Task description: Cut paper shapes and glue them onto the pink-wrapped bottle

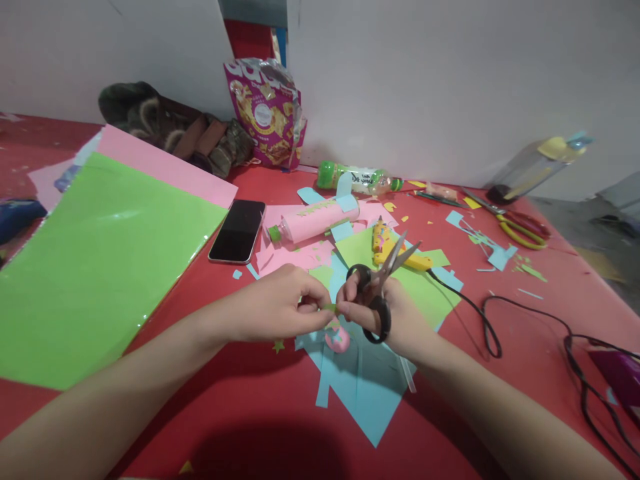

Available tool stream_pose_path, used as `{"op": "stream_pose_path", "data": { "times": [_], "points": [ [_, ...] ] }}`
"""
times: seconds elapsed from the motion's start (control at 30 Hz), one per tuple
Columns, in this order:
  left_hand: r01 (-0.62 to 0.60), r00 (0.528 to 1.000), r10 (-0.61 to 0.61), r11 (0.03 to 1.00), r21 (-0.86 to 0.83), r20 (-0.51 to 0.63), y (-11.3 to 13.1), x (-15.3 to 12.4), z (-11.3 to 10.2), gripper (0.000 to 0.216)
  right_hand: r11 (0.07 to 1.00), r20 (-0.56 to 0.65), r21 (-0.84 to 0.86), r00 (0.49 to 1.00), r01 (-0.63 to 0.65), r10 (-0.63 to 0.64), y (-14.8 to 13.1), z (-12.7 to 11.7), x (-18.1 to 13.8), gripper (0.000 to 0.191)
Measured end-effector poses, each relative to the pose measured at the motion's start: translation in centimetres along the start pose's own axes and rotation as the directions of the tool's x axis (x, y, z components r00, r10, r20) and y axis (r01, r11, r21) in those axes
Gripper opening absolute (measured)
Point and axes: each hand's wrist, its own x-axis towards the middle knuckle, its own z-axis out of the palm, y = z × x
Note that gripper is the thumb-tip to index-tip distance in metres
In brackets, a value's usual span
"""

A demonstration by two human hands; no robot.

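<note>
Between the fingertips of my two hands is a small strip of green paper (331, 307). My left hand (280, 303) is closed, pinching one end of it. The thumb and fingertips of my right hand (397, 317) pinch the other end, while black-handled scissors (388, 272) hang on that same hand, blades parted and pointing up and away. Just below the fingers sits a small round pink piece (338, 340), partly covered, on light blue paper (373, 400). A tiny green star (278, 347) rests on the red table (240, 407) by my left hand.
Beyond my hands lie a pink paper-wrapped bottle (320, 222), a phone (238, 231) and a yellow glue gun (407, 259) whose black cord (530, 304) runs right. Large green sheets (100, 267) cover the left. A green-capped bottle (357, 179), snack bag (267, 113) and yellow-handled scissors (523, 230) stand farther back.
</note>
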Motion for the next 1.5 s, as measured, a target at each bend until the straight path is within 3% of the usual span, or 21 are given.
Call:
{"op": "stream_pose_path", "data": {
  "times": [0.17, 0.53, 0.8, 1.03, 1.5],
  "points": [
    [0.021, 0.999, -0.019, 0.998, 0.067, -0.043, -0.10, 0.10, 0.11, 0.028, 1.000, 0.011, -0.019, 1.000, -0.003, 0.003, 0.08, 0.01, -0.01, 0.030],
    [0.037, 0.992, -0.045, 0.997, -0.068, -0.119, 0.27, 0.19, -0.14, 0.021, 0.996, -0.144, -0.024, 0.986, 0.082, -0.084, 0.00, -0.01, 0.05, 0.031],
    [0.042, 0.992, -0.050, 0.997, -0.071, -0.118, 0.09, 0.15, -0.10, 0.017, 0.995, -0.180, -0.004, 0.979, 0.095, -0.094, 0.10, 0.03, 0.10, 0.032],
    [0.033, 0.985, -0.044, 0.997, -0.070, -0.168, 0.10, 0.50, 0.46, 0.028, 0.995, -0.171, 0.023, 0.981, 0.093, -0.087, 0.07, 0.17, -0.08, 0.032],
    [0.053, 0.981, -0.059, 0.998, -0.040, -0.186, 0.24, 0.51, 0.55, 0.029, 0.993, -0.183, 0.028, 0.977, 0.115, -0.108, 0.15, 0.06, 0.00, 0.025]
  ]
}}
